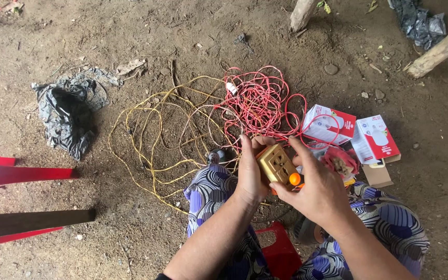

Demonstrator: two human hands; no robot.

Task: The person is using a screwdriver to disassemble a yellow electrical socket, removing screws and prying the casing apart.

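A gold-coloured plastic socket box (pixel 276 164) is held between both hands above my knees. My left hand (pixel 250 171) grips its left side, fingers curled around it. On its right side rests my right hand (pixel 317 189), which also holds a tool with an orange handle tip (pixel 295 179) against the box. A tangle of red wire (pixel 257 106) lies on the dirt just beyond the hands, and loops of yellow wire (pixel 156 135) spread to its left.
Two red and white bulb cartons (pixel 374 137) and a small pink bag (pixel 340 162) lie on the right. Crumpled black plastic (pixel 68 116) sits at left, near a red chair (pixel 6 202). A red stool (pixel 281 251) shows between my patterned knees. Wooden posts (pixel 439 49) stand behind.
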